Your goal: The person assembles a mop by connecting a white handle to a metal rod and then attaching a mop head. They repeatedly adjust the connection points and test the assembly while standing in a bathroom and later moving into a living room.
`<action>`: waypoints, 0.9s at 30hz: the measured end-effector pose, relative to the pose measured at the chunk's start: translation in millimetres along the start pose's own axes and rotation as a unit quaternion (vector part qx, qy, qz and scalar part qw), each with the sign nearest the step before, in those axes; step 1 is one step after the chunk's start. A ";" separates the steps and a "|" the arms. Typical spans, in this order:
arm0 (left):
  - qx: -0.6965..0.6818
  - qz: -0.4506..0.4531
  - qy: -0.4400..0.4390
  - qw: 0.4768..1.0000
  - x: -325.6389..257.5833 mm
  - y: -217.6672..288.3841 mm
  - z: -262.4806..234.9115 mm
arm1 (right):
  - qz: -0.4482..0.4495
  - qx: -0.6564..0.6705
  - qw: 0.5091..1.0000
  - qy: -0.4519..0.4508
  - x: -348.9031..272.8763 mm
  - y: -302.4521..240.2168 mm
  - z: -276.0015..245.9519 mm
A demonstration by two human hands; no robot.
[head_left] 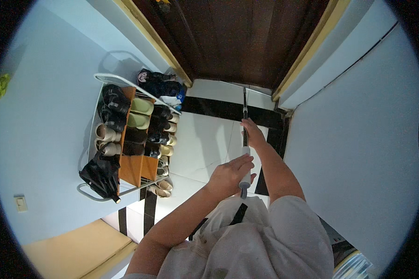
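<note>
A long-handled tool [245,139] stood upright on the floor [205,144] in front of the door [237,37], which lay ahead of the person. The left hand [229,176] sat low on its handle, the right hand [252,134] higher up. A shoe rack [125,139] stood against the left wall [46,116], shoes [146,122] on its shelves, a bag [100,179] at its near end.

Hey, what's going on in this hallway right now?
A person stands on a white tiled floor facing a dark wooden door, holding a long pole-like handle with both hands. The left hand grips near its pale upper end, the right hand farther down the shaft. The pole's far end reaches the floor by the door. A shoe rack full of footwear stands to the left.
</note>
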State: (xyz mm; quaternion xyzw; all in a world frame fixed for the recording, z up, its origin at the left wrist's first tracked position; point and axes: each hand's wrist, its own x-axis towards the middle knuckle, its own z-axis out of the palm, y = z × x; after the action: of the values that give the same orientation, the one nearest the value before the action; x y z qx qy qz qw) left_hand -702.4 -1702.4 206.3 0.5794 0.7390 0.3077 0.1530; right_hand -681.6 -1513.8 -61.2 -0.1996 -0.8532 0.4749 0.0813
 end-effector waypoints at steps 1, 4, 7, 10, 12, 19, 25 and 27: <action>0.002 -0.006 -0.009 1.000 -1.5 2.7 0.6 | 0.063 0.046 0.997 -0.025 -3.0 -13.7 -7.2; 0.006 -0.012 -0.029 1.000 -19.3 13.4 -0.6 | 0.163 0.243 0.956 -0.035 -24.1 -21.5 2.4; 0.007 -0.009 -0.044 0.999 -48.9 29.3 -15.5 | 0.108 0.161 0.980 -0.037 -57.7 -43.0 16.8; 0.016 -0.037 -0.085 0.996 -98.7 53.3 -31.5 | 0.010 -0.065 0.995 -0.082 -104.7 -63.8 35.6; 0.018 -0.044 -0.066 0.997 -144.2 70.6 -36.5 | -0.007 -0.130 0.985 -0.113 -137.7 -112.7 41.9; -0.006 -0.082 -0.126 0.989 -338.9 144.0 -62.5 | -0.113 -0.108 0.980 -0.120 -315.8 -173.5 143.4; -0.013 -0.125 -0.132 0.983 -462.9 221.5 -100.7 | -0.181 -0.082 0.954 -0.223 -433.9 -260.5 191.4; -0.028 -0.148 -0.063 0.987 -485.6 227.8 -102.8 | -0.219 -0.120 0.938 -0.242 -443.2 -275.6 197.5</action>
State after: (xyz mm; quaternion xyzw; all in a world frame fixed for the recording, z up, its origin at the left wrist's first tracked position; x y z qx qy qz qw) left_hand -451.9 -2160.8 365.5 0.4774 0.7964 0.2654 0.2594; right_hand -417.1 -1981.9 87.8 0.1047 -0.9206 0.3730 -0.0501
